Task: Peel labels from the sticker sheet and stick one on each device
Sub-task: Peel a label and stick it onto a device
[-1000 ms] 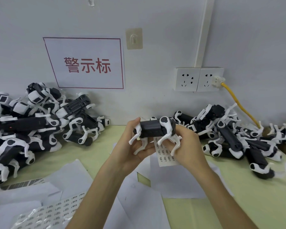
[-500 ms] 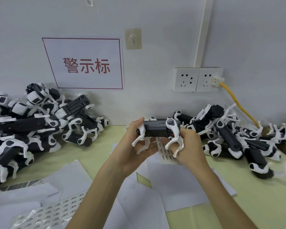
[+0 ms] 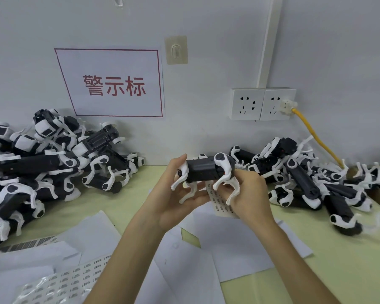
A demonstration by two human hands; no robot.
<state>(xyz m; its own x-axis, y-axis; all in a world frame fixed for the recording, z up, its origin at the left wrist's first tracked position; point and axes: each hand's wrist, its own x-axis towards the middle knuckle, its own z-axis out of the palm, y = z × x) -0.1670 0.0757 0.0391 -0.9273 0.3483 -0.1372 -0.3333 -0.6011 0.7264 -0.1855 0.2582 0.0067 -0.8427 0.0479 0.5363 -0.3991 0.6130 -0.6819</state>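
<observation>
A small black robot-dog device [image 3: 203,170] with white legs is held above the table between both hands. My left hand [image 3: 176,198] cups it from below and the left, thumb up against its end. My right hand [image 3: 248,198] grips its right end, fingers among the white legs. A sticker sheet [image 3: 222,202] with rows of small labels hangs under the device, partly hidden behind my right hand; which hand holds it I cannot tell. Another sticker sheet [image 3: 59,284] lies at the lower left.
A pile of the same devices [image 3: 42,170] fills the left of the pale green table [image 3: 342,264], another pile [image 3: 312,178] the right. White backing papers [image 3: 239,249] lie under my arms. A wall sign [image 3: 112,84], sockets [image 3: 261,104] and a yellow cable [image 3: 316,139] are behind.
The device has been turned and lowered slightly between my hands, its body now lying more level. The sticker sheet under it has stayed in place.
</observation>
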